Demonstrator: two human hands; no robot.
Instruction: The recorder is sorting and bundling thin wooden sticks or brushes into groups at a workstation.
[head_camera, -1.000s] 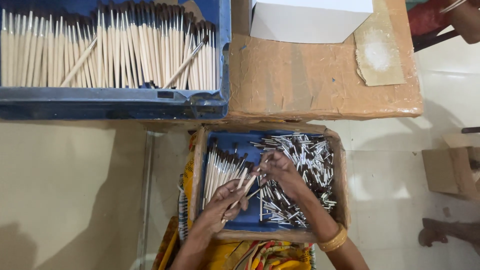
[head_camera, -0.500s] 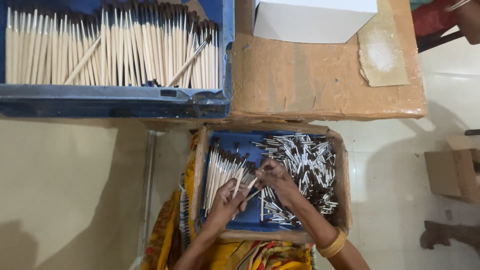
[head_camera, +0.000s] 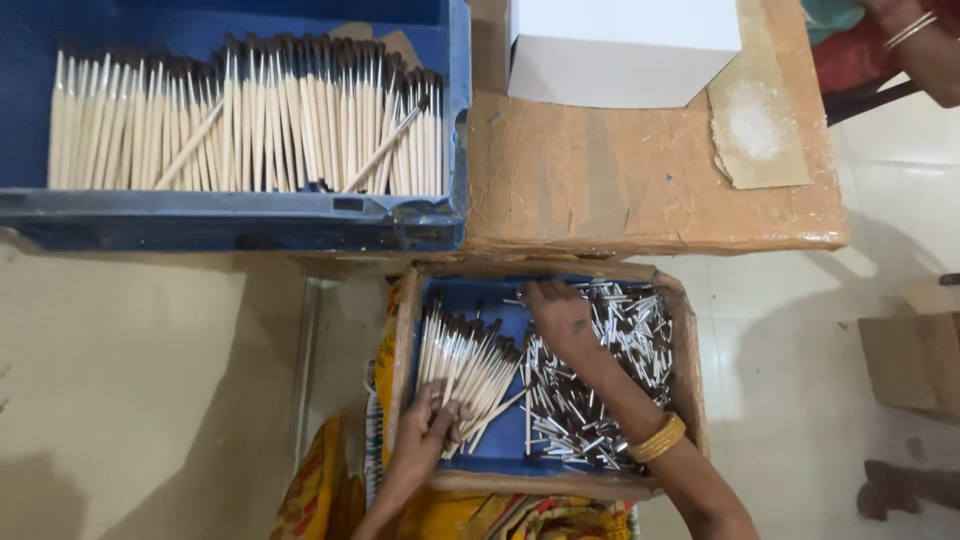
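Two hands inside box (head_camera: 405, 330): left (head_camera: 428, 428) gripping brushes (head_camera: 462, 362), right (head_camera: 560, 318) spread over ferrules (head_camera: 610, 340).

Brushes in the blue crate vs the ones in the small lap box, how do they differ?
The blue-crate brushes stand in a long, mostly parallel row, with two lying slanted across; the lap-box brushes form a smaller, fanned bundle. Nobody touches the crate row; the left hand rests on the lap-box bundle's lower ends, while the right hand is in the metal ferrules. Both have pale handles and dark tips.
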